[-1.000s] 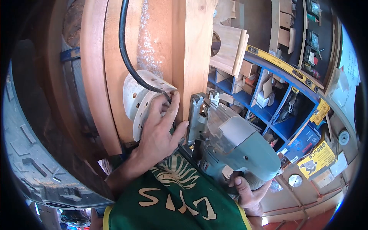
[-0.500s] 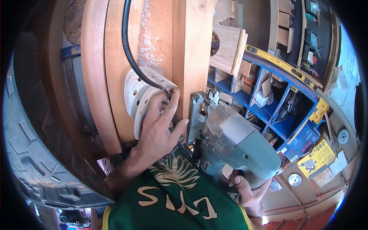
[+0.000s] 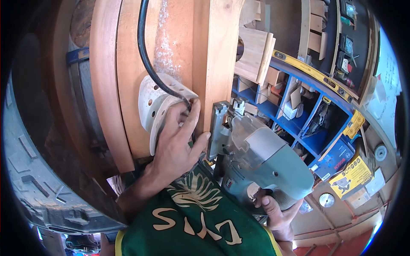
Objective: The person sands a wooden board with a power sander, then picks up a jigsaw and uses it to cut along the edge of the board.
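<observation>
My left hand [image 3: 175, 149] is closed, its fingertips pressed round the black cable [image 3: 147, 59] beside a white curved piece with holes [image 3: 147, 100]. That piece rests against the wooden boards [image 3: 179, 51], and my fingers partly cover it. My right hand [image 3: 279, 215] is wrapped round the handle of a grey-green jigsaw [image 3: 273, 170] at the lower right. The jigsaw's metal base plate [image 3: 218, 128] stands near the edge of a pale wooden beam [image 3: 220, 55]. My right fingers are mostly hidden behind the tool body.
A blue shelf unit [image 3: 316, 143] with compartments stands at the right, a yellow spirit level [image 3: 311, 72] along its top. Beyond it are a yellow box [image 3: 352, 177] and a blue box [image 3: 337, 158]. A large tyre [image 3: 32, 170] fills the lower left.
The view has shifted very slightly. Both hands keep their holds, with no clear movement of the jigsaw or the cable between them.
</observation>
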A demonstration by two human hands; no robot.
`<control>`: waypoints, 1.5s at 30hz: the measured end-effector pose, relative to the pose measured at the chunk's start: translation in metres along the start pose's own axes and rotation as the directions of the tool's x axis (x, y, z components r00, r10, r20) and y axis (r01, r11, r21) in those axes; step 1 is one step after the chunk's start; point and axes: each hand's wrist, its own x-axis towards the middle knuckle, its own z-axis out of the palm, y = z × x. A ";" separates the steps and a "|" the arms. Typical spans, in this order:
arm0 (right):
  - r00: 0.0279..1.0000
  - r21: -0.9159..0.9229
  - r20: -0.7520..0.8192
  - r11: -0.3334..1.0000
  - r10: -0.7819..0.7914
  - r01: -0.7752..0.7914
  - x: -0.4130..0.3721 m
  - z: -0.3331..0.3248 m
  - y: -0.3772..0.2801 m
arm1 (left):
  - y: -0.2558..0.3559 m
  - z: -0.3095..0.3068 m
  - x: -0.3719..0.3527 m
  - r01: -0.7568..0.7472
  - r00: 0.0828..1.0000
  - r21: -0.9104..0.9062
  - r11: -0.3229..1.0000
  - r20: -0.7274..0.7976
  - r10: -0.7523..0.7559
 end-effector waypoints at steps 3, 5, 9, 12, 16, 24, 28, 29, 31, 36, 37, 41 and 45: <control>1.000 0.014 -0.002 1.000 0.017 -0.017 -0.001 0.004 -0.003 | 0.000 0.000 -0.003 0.007 1.000 -0.009 1.000 0.005 -0.007; 1.000 0.025 -0.018 1.000 0.010 -0.010 0.000 0.007 -0.006 | 0.000 0.000 -0.001 0.002 1.000 -0.020 1.000 -0.004 -0.002; 0.999 0.018 -0.031 1.000 0.014 -0.013 -0.001 0.008 -0.006 | 0.000 0.000 -0.002 -0.008 1.000 -0.017 1.000 -0.005 0.008; 1.000 0.018 -0.028 1.000 0.010 -0.010 -0.001 0.008 -0.005 | 0.000 0.000 -0.002 -0.010 1.000 -0.020 1.000 -0.011 0.010; 1.000 0.013 0.000 1.000 -0.009 0.009 0.001 0.008 -0.006 | -0.001 -0.001 -0.003 -0.004 1.000 -0.029 1.000 -0.003 0.004; 1.000 -0.024 0.025 1.000 -0.003 0.003 -0.004 0.005 -0.003 | 0.005 -0.005 -0.003 0.032 0.999 0.038 0.999 0.042 -0.034; 0.999 -0.030 0.046 1.000 -0.006 0.007 -0.006 -0.001 0.006 | 0.005 0.002 -0.003 0.063 0.998 0.055 0.997 0.009 -0.063; 0.998 -0.042 0.059 0.999 0.002 0.000 -0.006 -0.003 0.007 | 0.005 0.005 -0.003 0.086 0.996 0.042 0.995 0.005 -0.086; 0.999 -0.039 0.048 0.999 -0.003 0.005 -0.005 -0.002 0.008 | 0.007 0.009 -0.002 0.101 0.994 0.097 0.990 -0.056 -0.096; 1.000 0.024 0.016 1.000 -0.016 0.016 -0.002 0.001 0.001 | 0.021 0.015 0.005 0.166 0.979 0.097 0.981 -0.139 -0.152; 1.000 0.032 0.010 0.999 -0.017 0.017 -0.002 0.002 0.001 | 0.019 0.016 0.006 0.145 0.979 0.098 0.985 -0.160 -0.128; 0.999 0.053 0.041 0.998 -0.023 0.020 0.000 -0.001 0.000 | 0.015 0.020 0.004 0.149 0.978 0.055 0.987 -0.159 -0.139; 0.997 0.057 0.059 0.998 -0.042 0.039 0.003 -0.001 -0.001 | 0.009 0.021 0.007 0.013 0.983 0.152 0.988 -0.181 0.015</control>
